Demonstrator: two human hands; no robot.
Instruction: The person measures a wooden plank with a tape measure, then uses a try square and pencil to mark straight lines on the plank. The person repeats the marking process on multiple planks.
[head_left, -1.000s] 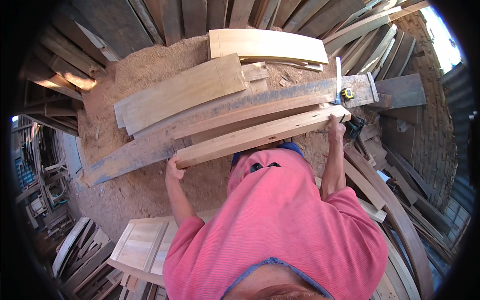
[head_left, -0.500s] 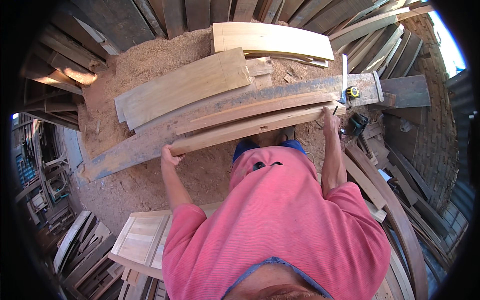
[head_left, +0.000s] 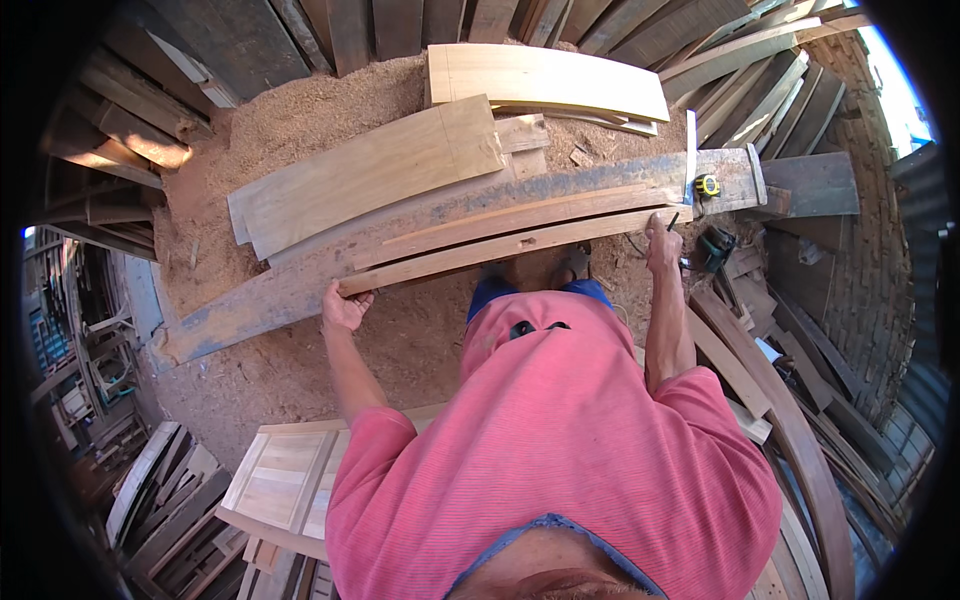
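Note:
A long pale wooden rail (head_left: 450, 262) with a small dark mortise or knot hole near its middle spans the space in front of me. My left hand (head_left: 346, 307) grips its left end, palm up with the fingers curled beneath. At the other end my right hand (head_left: 663, 250) grips the rail, and a thin dark pencil-like stick (head_left: 673, 221) pokes out between its fingers. Just beyond lies a second wooden strip (head_left: 520, 214), on a worn bench plank (head_left: 240, 308). A try square (head_left: 690, 150) and a yellow-and-black tape measure (head_left: 707, 185) rest near the right hand.
Beyond the bench, wide boards (head_left: 370, 175) and a lighter stack (head_left: 550, 80) lie over sawdust (head_left: 310, 110). A dark green power tool (head_left: 716, 246) sits at the right. Behind me are a panelled wooden door (head_left: 285, 475) and leaning lumber (head_left: 800, 430).
The rail has rolled in my hands and now shows a narrower face, its hole lying higher. My left hand has turned palm up. The right hand has barely moved.

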